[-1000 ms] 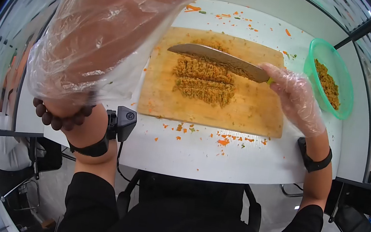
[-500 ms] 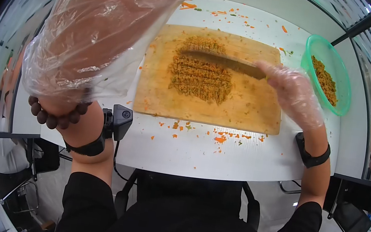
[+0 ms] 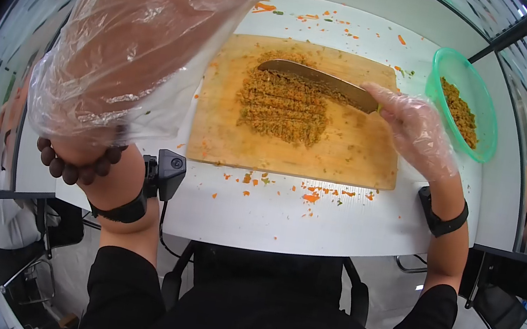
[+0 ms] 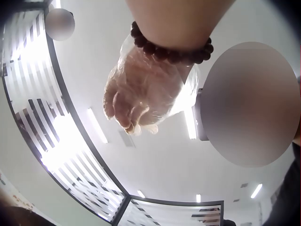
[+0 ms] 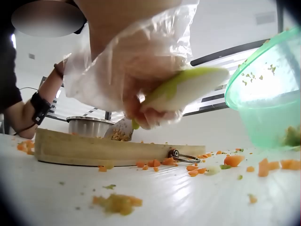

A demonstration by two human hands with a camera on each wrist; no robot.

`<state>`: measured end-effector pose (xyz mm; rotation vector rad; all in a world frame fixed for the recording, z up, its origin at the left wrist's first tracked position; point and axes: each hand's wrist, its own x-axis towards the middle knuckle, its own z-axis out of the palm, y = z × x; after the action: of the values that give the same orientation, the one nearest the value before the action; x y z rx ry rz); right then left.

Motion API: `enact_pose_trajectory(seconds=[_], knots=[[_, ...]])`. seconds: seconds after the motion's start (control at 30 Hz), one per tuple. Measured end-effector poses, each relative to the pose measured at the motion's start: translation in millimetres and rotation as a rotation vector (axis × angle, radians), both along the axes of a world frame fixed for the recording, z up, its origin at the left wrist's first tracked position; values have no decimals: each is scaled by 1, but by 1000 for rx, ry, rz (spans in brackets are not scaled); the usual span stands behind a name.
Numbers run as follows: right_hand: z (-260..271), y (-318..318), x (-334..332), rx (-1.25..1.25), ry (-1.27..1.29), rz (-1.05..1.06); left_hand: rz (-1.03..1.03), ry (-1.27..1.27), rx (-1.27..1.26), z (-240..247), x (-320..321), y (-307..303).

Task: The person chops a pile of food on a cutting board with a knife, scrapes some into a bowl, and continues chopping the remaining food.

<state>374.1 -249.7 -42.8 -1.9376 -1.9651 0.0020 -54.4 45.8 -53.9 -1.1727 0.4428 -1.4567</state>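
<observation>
My right hand (image 3: 420, 130), in a clear plastic glove, grips a kitchen knife (image 3: 320, 81) by its handle; the white and light-green handle (image 5: 193, 88) shows in the right wrist view. The broad blade slants across the far part of a flattened heap of finely chopped orange-green vegetables (image 3: 283, 111) on the wooden cutting board (image 3: 363, 156). Raised close to the head camera, my left hand (image 3: 150, 32) wears a loose plastic glove. In the left wrist view that hand (image 4: 141, 96) has loosely bent fingers and holds nothing.
A green translucent bowl (image 3: 479, 79) with chopped vegetables stands right of the board. Carrot bits (image 3: 311, 199) lie scattered on the white table (image 3: 235, 218) around the board. Behind the board, the right wrist view shows a metal bowl (image 5: 88, 127).
The knife came down over the heap about half a second ago, its blade blurred, and now sits farther back with its side showing. My left hand stays raised at the upper left.
</observation>
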Motion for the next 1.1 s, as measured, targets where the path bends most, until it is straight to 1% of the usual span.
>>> enact_pose_trajectory(seconds=[0.1,0.2,0.3,0.4,0.5,0.6,0.73,0.9,1.0,1.1], knots=[[13,2,-7,27,173,-105,0,-2,-5,0,-2,-1],[-4,0,-1,37,-7,-2,-12,-11,-11,-1,0,1],[15,2,-10,1,152,-133,-17,-20,-10,-3,-2,2],[-5,-1,-1,33,5,-53,-31,-27,-10,-4,-1,4],[14,0,-9,-10,58,-155,-29,-33,4,-4,-2,6],[7,-2,-8,-82,0,-127,-19,-23,55,-3,-8,14],[12,-1,-9,-17,44,-151,20,33,164,4,-28,24],[9,-3,-5,-37,122,-162,-48,-4,23,-4,-7,10],[15,-1,-12,10,131,-195,-50,-4,3,-4,-5,6],[10,-4,-8,-46,90,-174,-55,-9,1,-4,-4,7]])
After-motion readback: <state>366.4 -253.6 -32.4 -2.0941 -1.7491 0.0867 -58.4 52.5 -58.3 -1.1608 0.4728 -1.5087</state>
